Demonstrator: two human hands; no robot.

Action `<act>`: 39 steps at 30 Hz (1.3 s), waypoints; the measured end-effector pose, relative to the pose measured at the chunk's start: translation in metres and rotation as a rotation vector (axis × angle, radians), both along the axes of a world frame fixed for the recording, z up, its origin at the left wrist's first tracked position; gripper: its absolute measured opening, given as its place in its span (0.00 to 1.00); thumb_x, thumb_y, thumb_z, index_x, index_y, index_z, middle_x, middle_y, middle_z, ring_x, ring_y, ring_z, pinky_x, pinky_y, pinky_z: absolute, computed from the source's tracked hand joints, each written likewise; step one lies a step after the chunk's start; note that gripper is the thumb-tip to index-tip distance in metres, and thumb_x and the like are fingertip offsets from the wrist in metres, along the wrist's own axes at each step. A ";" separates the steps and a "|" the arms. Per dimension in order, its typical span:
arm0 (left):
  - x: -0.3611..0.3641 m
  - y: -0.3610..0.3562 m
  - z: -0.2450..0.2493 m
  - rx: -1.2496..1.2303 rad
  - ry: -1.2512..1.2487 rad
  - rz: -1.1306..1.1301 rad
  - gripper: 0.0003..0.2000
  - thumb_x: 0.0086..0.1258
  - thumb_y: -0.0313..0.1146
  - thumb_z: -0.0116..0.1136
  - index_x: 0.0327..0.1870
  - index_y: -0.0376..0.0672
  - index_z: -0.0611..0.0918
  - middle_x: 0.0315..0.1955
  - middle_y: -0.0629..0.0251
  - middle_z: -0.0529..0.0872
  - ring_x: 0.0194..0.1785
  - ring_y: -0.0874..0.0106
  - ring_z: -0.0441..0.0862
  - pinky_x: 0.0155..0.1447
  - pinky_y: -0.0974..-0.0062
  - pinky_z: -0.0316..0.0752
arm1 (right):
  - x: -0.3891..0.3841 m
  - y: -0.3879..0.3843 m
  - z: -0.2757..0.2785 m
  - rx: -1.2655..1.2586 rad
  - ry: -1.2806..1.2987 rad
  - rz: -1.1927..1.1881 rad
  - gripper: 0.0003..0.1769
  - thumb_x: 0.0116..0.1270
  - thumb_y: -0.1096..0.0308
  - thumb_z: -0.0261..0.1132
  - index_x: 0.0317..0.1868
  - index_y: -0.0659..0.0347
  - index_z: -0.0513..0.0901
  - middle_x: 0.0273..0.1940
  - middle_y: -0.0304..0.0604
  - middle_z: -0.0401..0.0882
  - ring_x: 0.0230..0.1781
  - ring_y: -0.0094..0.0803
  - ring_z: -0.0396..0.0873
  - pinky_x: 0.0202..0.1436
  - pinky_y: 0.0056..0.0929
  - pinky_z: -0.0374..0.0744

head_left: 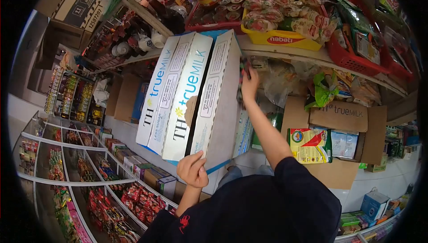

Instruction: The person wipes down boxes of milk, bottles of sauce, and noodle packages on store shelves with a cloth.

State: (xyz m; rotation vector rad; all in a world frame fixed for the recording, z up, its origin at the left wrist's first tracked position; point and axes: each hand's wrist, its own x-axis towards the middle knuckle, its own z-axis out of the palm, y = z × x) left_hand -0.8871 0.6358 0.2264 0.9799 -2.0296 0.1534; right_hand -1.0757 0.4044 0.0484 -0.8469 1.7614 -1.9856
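A big white TH true MILK carton [217, 105] rests tilted in front of me, its top flaps parted by a dark slit. A torn brown patch [190, 110] shows beside the slit. My left hand [192, 169] is at the carton's near edge, with its fingers curled against the cardboard. At the carton's far right side, my right hand [248, 84] is closed around a dark, narrow object [242, 74] with reddish spots. Its kind cannot be made out.
An opened brown carton [373, 129] with milk packs and a yellow packet [310, 146] stands right. A yellow Nabati basket [285, 39] and red baskets [352, 49] line the shelf ahead. Divided snack racks [84, 183] fill the lower left.
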 end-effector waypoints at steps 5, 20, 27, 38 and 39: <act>0.002 -0.001 0.000 -0.016 -0.026 -0.010 0.08 0.51 0.30 0.47 0.27 0.41 0.80 0.31 0.59 0.83 0.25 0.66 0.77 0.29 0.74 0.68 | 0.005 0.032 0.080 -0.259 -0.040 0.137 0.18 0.58 0.73 0.59 0.49 0.68 0.73 0.49 0.50 0.71 0.52 0.40 0.68 0.57 0.28 0.63; 0.002 -0.002 0.004 -0.036 0.057 -0.024 0.06 0.49 0.29 0.49 0.24 0.40 0.79 0.28 0.59 0.82 0.28 0.64 0.79 0.32 0.72 0.71 | 0.019 0.046 0.004 0.088 -0.200 0.164 0.22 0.62 0.66 0.56 0.55 0.66 0.69 0.46 0.50 0.72 0.49 0.39 0.70 0.54 0.30 0.65; -0.012 0.001 0.038 0.319 0.119 0.241 0.14 0.54 0.40 0.56 0.37 0.40 0.79 0.40 0.56 0.80 0.41 0.56 0.78 0.42 0.65 0.73 | 0.036 0.135 0.127 -0.183 -0.110 0.417 0.19 0.58 0.70 0.59 0.49 0.68 0.70 0.43 0.44 0.73 0.46 0.32 0.70 0.52 0.26 0.66; 0.038 -0.018 0.041 1.214 1.280 -0.421 0.32 0.49 0.22 0.46 0.62 0.38 0.60 0.50 0.51 0.72 0.50 0.66 0.72 0.57 0.74 0.64 | 0.030 0.182 0.220 -0.399 0.995 1.171 0.20 0.44 0.74 0.63 0.43 0.57 0.78 0.41 0.44 0.72 0.41 0.41 0.73 0.42 0.33 0.74; 0.040 -0.018 0.040 1.188 1.256 -0.435 0.27 0.56 0.26 0.43 0.61 0.36 0.60 0.49 0.51 0.73 0.52 0.66 0.71 0.58 0.72 0.62 | 0.026 0.177 0.220 -0.394 1.056 1.139 0.20 0.44 0.74 0.63 0.43 0.56 0.78 0.41 0.44 0.72 0.41 0.41 0.73 0.42 0.34 0.74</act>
